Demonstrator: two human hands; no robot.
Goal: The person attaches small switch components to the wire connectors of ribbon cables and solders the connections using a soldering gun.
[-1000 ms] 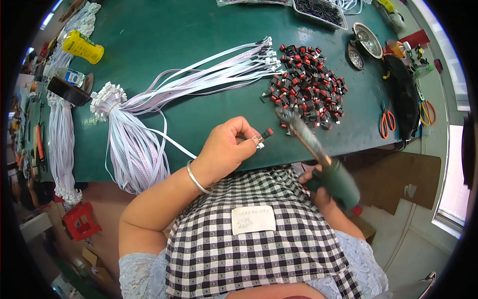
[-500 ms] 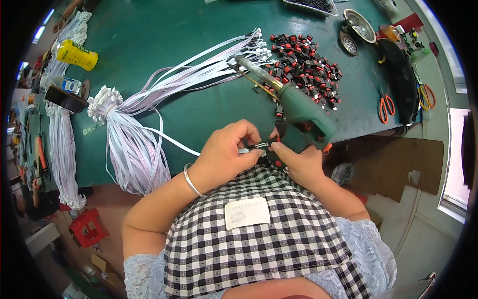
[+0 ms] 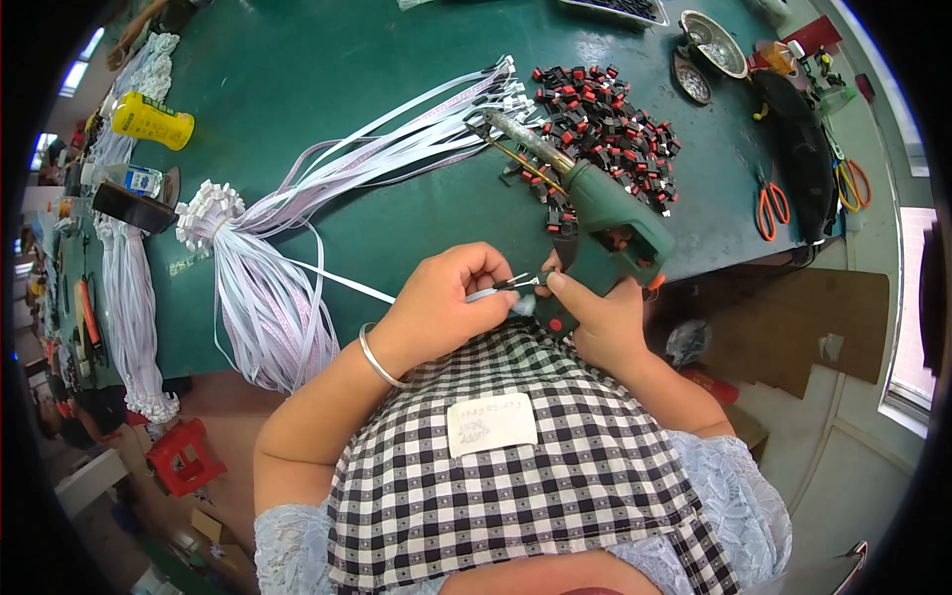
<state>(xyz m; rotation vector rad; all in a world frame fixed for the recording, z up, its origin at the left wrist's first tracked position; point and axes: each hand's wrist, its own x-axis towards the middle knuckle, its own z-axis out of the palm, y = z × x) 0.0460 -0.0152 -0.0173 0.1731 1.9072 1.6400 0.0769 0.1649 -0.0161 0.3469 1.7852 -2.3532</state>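
Observation:
My left hand [image 3: 451, 297], with a bangle at its wrist, pinches the end of a white flat cable [image 3: 362, 288]. Black sleeving and thin bare wire ends [image 3: 526, 282] stick out past its fingertips toward my right hand [image 3: 605, 317]. The right thumb and forefinger are closed together at those ends; what they grip is too small to make out. Just beyond the right hand is a green pistol-shaped soldering tool [image 3: 610, 213] with a metal barrel, pointing away to the left. Whether my hidden right fingers touch it, I cannot tell. A dark part with a red dot [image 3: 555, 324] sits below the thumb.
A tied bundle of white cables [image 3: 273, 297] lies left on the green table [image 3: 397, 228]. Past the tool is a heap of black-and-red switches [image 3: 610, 134]. Orange-handled scissors [image 3: 770, 210] and metal dishes [image 3: 716, 45] are at right; a yellow bottle [image 3: 152, 120] stands far left.
The wire ends have spread apart and point slightly more upward. My right thumb has shifted a little up and right, and the soldering tool appears slightly farther right.

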